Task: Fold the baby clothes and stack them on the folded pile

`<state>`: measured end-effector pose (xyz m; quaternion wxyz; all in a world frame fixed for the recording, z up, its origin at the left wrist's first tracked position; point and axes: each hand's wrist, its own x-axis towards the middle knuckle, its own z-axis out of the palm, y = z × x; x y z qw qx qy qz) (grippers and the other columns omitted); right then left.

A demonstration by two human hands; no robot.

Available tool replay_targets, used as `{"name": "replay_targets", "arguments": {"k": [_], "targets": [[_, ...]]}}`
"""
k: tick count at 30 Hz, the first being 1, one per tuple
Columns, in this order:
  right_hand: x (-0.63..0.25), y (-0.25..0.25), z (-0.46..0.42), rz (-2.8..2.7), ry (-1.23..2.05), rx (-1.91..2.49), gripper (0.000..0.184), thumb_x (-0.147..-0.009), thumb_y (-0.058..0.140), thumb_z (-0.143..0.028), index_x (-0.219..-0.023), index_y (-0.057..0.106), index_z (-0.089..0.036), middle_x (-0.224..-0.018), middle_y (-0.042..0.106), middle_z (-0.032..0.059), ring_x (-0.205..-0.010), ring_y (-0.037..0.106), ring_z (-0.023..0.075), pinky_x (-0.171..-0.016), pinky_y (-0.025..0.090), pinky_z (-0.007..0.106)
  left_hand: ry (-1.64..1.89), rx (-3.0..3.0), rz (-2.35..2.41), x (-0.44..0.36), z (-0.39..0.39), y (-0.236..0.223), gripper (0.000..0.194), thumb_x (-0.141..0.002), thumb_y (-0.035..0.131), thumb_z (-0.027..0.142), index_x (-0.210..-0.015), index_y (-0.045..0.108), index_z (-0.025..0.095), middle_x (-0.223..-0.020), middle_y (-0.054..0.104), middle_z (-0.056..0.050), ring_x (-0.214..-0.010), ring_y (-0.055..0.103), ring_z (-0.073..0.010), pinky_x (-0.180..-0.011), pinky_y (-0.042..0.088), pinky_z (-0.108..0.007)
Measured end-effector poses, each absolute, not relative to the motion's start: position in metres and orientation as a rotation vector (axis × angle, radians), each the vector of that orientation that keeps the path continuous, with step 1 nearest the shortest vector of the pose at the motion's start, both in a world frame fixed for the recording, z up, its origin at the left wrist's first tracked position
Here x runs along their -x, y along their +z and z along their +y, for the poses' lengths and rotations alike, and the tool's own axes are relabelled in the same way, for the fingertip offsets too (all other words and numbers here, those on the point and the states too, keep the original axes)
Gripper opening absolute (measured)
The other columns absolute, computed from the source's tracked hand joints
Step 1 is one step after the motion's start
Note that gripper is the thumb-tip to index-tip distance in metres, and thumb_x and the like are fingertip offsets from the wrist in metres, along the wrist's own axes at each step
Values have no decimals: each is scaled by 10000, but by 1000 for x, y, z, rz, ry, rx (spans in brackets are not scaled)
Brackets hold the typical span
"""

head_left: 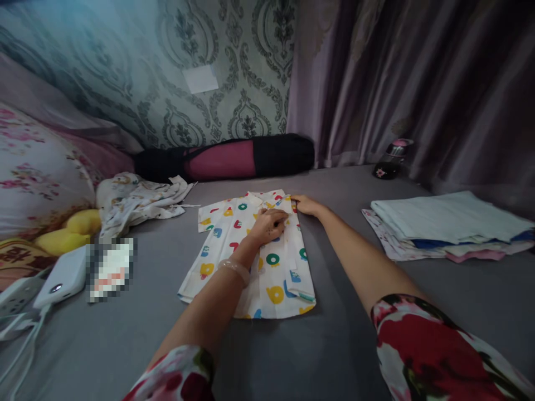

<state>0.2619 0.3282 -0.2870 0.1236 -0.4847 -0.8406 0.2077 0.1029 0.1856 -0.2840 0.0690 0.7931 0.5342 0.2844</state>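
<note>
A white short-sleeved shirt (234, 245) with colourful letters lies front up on the grey bed sheet, its collar away from me. One sleeve sticks out at the left; along the right, the side is folded inward over the front. My left hand (270, 225), with a bangle at the wrist, is on the upper chest, its bent fingers closed on the cloth near that fold. At the right shoulder edge, my right hand (307, 205) pinches the fabric; some of its fingertips are hidden behind the shirt.
A stack of folded clothes (451, 220) lies at the right, with a bottle (393, 159) behind it. Along the wall rests a black and maroon roll (225, 159). Crumpled printed clothing (142, 197), a floral pillow (42, 172) and a white power bank (62, 275) with cables are at the left.
</note>
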Motion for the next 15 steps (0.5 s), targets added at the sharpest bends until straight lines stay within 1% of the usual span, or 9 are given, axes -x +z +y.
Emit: {"name": "replay_targets", "arguments": {"k": [3, 5, 6, 7, 9, 11, 13, 15], "targets": [[-259, -284, 324, -2471, 549, 1515, 571, -815, 466, -183, -1365, 529, -323, -1441, 485, -10, -1275, 472, 303, -1067, 342, 494, 881, -2367, 1571, -103, 186, -284, 343, -818, 482, 205, -1094, 686, 218, -1169, 686, -49, -1132, 587, -212, -1059, 283, -421], [-257, -283, 322, -2463, 497, 1551, 563, -827, 460, -202, -1372, 517, -330, -1486, 423, -20, -1299, 439, 317, -1069, 320, 540, 863, -2344, 1577, -103, 185, -283, 370, -826, 470, 207, -1145, 658, 217, -1132, 701, -46, -1097, 604, -202, -1065, 277, -415], [-256, -282, 322, -2455, 486, 1561, 544, -835, 465, -223, -1365, 524, -330, -1491, 415, -19, -1302, 433, 320, -1067, 318, 543, 851, -2328, 1586, -103, 186, -283, 393, -831, 459, 205, -1183, 633, 214, -1116, 706, -45, -1080, 612, -197, -1070, 272, -412], [-255, -280, 322, -2448, 489, 1567, 520, -843, 475, -247, -1353, 539, -325, -1482, 431, -12, -1297, 439, 316, -1064, 327, 525, 845, -2309, 1595, -103, 186, -282, 413, -838, 446, 203, -1219, 604, 211, -1111, 708, -43, -1073, 615, -192, -1076, 266, -409], [-252, -276, 323, -2442, 519, 1565, 473, -858, 490, -284, -1324, 573, -295, -1427, 503, 14, -1265, 480, 289, -1042, 370, 439, 878, -2262, 1619, -102, 186, -283, 439, -856, 409, 196, -1275, 542, 205, -1135, 700, -41, -1088, 608, -183, -1087, 254, -403], [-247, -269, 322, -2437, 540, 1564, 465, -874, 487, -289, -1329, 569, -242, -1372, 557, 57, -1225, 523, 263, -995, 410, 362, 999, -2192, 1683, -101, 187, -284, 445, -869, 364, 174, -1293, 501, 203, -1187, 675, -44, -1133, 583, -177, -1085, 259, -400], [-239, -262, 316, -2416, 489, 1575, 472, -889, 453, -257, -1349, 536, -186, -1358, 562, 105, -1221, 526, 262, -982, 415, 358, 1151, -2091, 1794, -99, 188, -287, 460, -857, 338, 130, -1291, 475, 193, -1209, 654, -56, -1160, 560, -176, -1069, 282, -398], [-227, -259, 303, -2405, 398, 1555, 464, -909, 395, -225, -1354, 503, -148, -1378, 531, 141, -1265, 480, 268, -1024, 376, 399, 1246, -1989, 1902, -97, 190, -290, 499, -817, 344, 83, -1295, 448, 183, -1224, 632, -71, -1175, 541, -182, -1056, 301, -398]]}}
